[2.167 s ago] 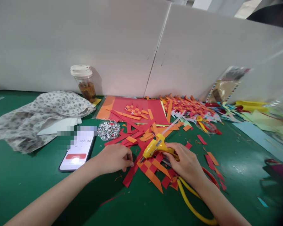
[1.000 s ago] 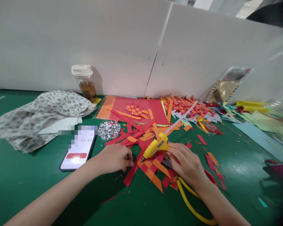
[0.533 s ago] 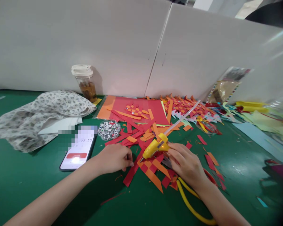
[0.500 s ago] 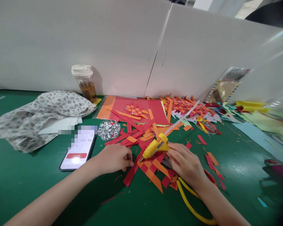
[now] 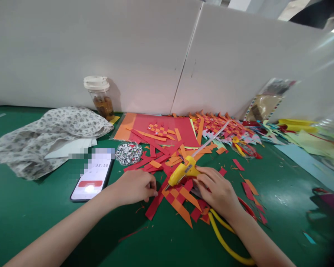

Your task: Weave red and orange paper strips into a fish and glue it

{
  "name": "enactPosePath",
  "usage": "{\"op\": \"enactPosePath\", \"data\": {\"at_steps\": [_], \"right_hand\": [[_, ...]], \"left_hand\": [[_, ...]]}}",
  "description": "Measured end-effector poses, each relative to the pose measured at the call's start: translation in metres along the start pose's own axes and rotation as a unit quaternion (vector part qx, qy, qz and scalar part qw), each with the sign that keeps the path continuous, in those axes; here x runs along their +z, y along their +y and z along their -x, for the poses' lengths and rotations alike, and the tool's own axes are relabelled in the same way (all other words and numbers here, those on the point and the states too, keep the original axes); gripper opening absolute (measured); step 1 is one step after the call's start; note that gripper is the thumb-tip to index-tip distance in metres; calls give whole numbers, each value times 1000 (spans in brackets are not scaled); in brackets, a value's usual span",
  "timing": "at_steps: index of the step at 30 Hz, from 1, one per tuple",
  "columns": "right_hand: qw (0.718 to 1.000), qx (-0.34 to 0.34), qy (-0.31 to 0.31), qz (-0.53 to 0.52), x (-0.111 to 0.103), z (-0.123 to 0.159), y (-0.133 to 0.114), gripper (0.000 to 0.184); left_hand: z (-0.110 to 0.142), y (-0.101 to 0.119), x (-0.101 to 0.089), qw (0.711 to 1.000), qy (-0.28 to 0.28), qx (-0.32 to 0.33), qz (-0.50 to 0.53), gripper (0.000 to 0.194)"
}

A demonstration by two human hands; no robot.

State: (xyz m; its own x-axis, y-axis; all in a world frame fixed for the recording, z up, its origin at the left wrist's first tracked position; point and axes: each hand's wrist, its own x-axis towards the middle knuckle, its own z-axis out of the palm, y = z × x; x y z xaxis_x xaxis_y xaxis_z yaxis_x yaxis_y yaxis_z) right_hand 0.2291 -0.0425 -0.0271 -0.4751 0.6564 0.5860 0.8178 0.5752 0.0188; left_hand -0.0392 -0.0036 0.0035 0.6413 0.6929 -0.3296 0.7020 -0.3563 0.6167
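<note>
My right hand (image 5: 218, 189) grips a yellow hot glue gun (image 5: 183, 171), a clear glue stick (image 5: 211, 139) sticking out of its back. The gun's nozzle points down at the left corner of a small woven orange and red paper piece (image 5: 176, 198); whether it touches cannot be made out. My left hand (image 5: 139, 187) rests just left of that piece, fingers curled together; what they hold, if anything, is hidden. Between the hand and the weave lies a red paper strip (image 5: 153, 209). Scissors with yellow handles (image 5: 225, 241) lie partly under my right hand and forearm.
A phone (image 5: 93, 176), a round case of googly eyes (image 5: 128, 153) and a floral cloth (image 5: 52, 137) lie leftward. A lidded cup (image 5: 100, 98) stands by the wall. Woven paper fish (image 5: 219, 124) are heaped behind, near red sheets (image 5: 180, 129) and scattered paper strips.
The glue gun has tilted slightly, its back end and glue stick shifting a little left. My right hand moved slightly with it. My left hand and the woven piece look unchanged.
</note>
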Motion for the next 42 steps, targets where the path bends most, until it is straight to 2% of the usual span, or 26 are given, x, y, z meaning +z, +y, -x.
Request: {"op": "enactPosePath", "data": {"at_steps": [8, 17, 21, 24, 33, 42], "right_hand": [[997, 65, -41, -31, 3, 2, 5, 2], [995, 82, -49, -38, 5, 1, 5, 8], [994, 86, -52, -38, 5, 0, 5, 6], [994, 88, -57, -38, 5, -1, 5, 5], [994, 87, -54, -40, 3, -1, 4, 3], [993, 94, -59, -46, 4, -1, 4, 2]], "left_hand": [[-5, -2, 3, 999, -16, 2, 44, 25], [-12, -1, 10, 995, 10, -24, 101, 29], [-12, 4, 11, 996, 10, -36, 86, 29], [-12, 6, 13, 997, 35, -41, 60, 27], [-15, 3, 18, 996, 77, -32, 15, 29], [-15, 3, 23, 995, 96, -21, -5, 28]]}}
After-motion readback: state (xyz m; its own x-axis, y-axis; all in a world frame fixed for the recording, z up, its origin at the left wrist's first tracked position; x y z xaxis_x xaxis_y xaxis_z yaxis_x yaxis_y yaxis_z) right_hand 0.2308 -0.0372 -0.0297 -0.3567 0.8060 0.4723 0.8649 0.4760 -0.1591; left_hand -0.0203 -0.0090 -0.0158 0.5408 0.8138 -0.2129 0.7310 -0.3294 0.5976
